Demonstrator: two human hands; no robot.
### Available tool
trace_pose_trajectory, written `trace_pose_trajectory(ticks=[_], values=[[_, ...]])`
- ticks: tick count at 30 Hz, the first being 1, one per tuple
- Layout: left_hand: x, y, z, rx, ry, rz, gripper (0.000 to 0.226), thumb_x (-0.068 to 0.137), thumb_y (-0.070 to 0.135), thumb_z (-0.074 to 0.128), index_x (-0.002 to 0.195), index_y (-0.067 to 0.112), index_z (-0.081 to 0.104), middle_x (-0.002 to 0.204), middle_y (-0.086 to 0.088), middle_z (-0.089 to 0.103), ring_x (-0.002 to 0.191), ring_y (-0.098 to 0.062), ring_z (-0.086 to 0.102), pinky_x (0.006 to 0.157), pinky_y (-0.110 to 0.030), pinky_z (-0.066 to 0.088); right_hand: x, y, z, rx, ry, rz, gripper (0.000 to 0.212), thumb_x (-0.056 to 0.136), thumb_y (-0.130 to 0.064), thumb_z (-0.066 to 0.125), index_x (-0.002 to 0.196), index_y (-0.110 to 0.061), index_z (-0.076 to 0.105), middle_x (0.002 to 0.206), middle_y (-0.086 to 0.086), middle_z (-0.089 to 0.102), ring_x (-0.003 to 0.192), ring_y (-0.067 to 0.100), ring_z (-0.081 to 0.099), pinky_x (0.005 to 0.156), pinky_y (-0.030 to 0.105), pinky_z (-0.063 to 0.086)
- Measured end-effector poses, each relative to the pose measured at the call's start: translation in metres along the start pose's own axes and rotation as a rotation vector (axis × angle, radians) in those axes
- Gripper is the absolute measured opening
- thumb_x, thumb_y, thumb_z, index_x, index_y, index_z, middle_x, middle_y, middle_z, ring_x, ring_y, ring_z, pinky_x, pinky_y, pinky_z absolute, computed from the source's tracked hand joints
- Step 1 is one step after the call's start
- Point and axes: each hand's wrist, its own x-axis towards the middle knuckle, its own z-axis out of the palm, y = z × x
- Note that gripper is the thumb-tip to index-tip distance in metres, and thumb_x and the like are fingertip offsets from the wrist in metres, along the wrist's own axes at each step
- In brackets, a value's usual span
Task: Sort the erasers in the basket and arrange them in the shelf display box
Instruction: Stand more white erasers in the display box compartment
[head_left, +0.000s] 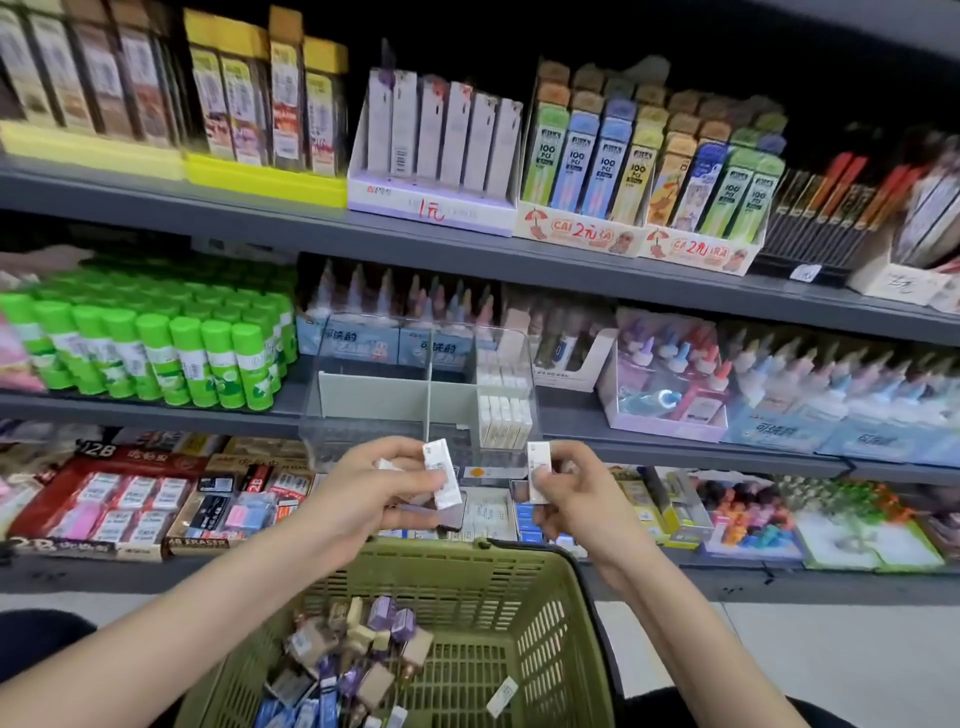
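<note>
The left hand (384, 491) has its fingers curled round a white eraser (442, 475). This eraser stands almost straight up, with its top end leaning a little to the left. The right hand (576, 499) pinches the other white eraser (538, 470), which also stands on end with its long side up and down. The two are near each other but do not touch. Both hands are above the far rim of the green basket (550, 587). A pile of erasers (353, 654) lies in the basket, pointing every which way, and a lone white eraser (501, 696) lies flat beside the pile. On the shelf behind the hands is the clear display box (374, 395). Its right part holds a stack of white erasers (504, 413) standing on end. Green glue sticks (156, 353) stand left of the box.
</note>
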Motion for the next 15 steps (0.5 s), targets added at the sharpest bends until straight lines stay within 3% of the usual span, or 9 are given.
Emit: trace_pose_trajectory(ticks=[3, 6, 10, 15], values=[[0.01, 0.006, 0.002, 0.013, 0.017, 0.017, 0.018, 0.077, -0.004, 0.069, 0.094, 0.001, 0.066, 0.073, -0.007, 0.067, 0.062, -0.014, 0.066, 0.06, -0.033, 0.059, 0.016, -0.007, -0.007, -0.262, 0.081, -0.054, 0.018, 0.091, -0.006, 0.053, 0.101, -0.018, 0.043, 0.086, 0.009, 0.07, 0.056, 0.01, 0.054, 0.054, 0.023, 0.041], [0.021, 0.011, 0.004, 0.02, 0.025, 0.023, 0.018, 0.078, -0.005, 0.068, 0.096, -0.001, 0.065, 0.066, -0.004, 0.065, 0.058, -0.012, 0.064, 0.057, -0.031, 0.058, 0.035, -0.018, -0.012, -0.509, 0.123, -0.141, 0.013, 0.085, -0.013, 0.061, 0.093, -0.02, 0.054, 0.079, 0.005, 0.065, 0.062, 0.013, 0.058, 0.053, 0.019, 0.042], [0.034, 0.016, -0.001, 0.035, 0.044, 0.019, 0.021, 0.078, -0.003, 0.069, 0.098, 0.001, 0.065, 0.075, -0.008, 0.066, 0.062, -0.013, 0.066, 0.057, -0.032, 0.058, 0.066, -0.029, -0.009, -0.665, 0.138, -0.209, 0.018, 0.083, -0.02, 0.061, 0.101, -0.015, 0.064, 0.072, 0.002, 0.066, 0.073, 0.018, 0.064, 0.072, 0.031, 0.052], [0.047, 0.02, -0.004, 0.028, 0.075, 0.006, 0.022, 0.077, -0.002, 0.071, 0.098, 0.002, 0.065, 0.083, -0.011, 0.066, 0.062, -0.014, 0.066, 0.056, -0.03, 0.057, 0.094, -0.032, 0.006, -0.881, 0.035, -0.2, 0.019, 0.082, -0.026, 0.068, 0.094, -0.018, 0.056, 0.077, -0.004, 0.056, 0.079, 0.016, 0.052, 0.066, 0.026, 0.036]])
